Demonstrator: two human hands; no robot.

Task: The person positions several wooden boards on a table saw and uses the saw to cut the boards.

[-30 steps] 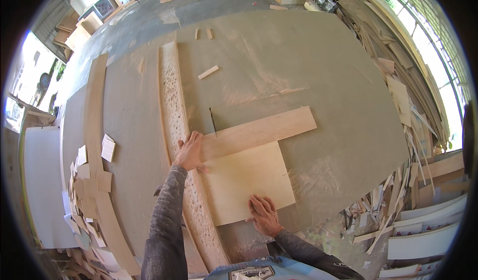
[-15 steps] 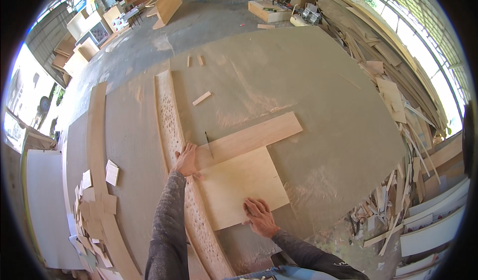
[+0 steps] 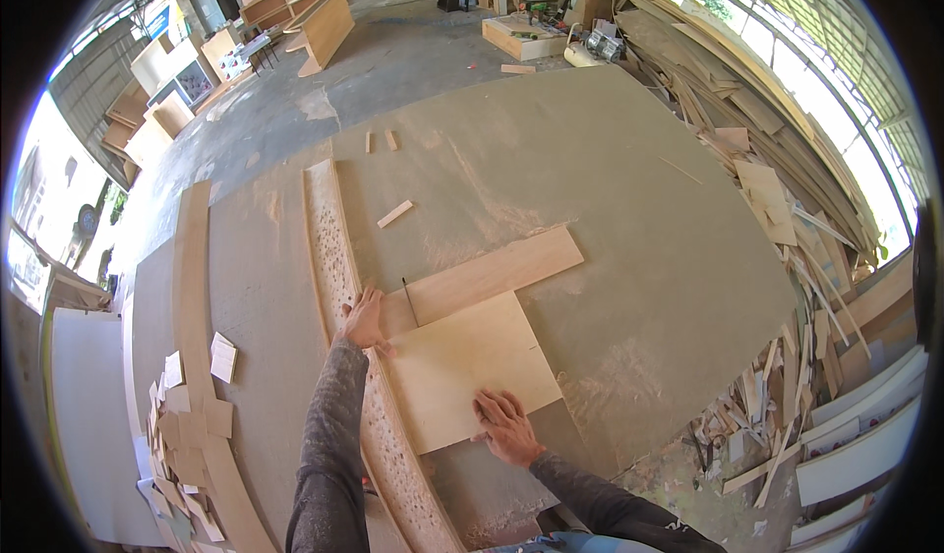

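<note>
A pale, nearly square plywood panel [image 3: 477,366] lies flat, its left edge against a long wooden strip [image 3: 334,233] pitted with small holes. My right hand [image 3: 507,427] rests on the panel's near part, fingers stretched out. At the panel's far left corner my left hand [image 3: 364,319] lies with its fingers extended, touching the strip's edge and the end of a narrow board [image 3: 501,268]. That board sits along the panel's far edge. A thin dark pencil-like stick [image 3: 409,300] lies across it.
The large worktable [image 3: 649,219] also bears a small wood block [image 3: 395,214] and two smaller ones beyond. On the left, a long curved strip [image 3: 192,288] lies beside a pile of thin wooden pieces [image 3: 187,420]. Stacked offcuts [image 3: 777,130] line the right side.
The view has tilted slightly, so the far things sit lower in the picture. Both hands keep their places on the wood, with no clear movement of the panel.
</note>
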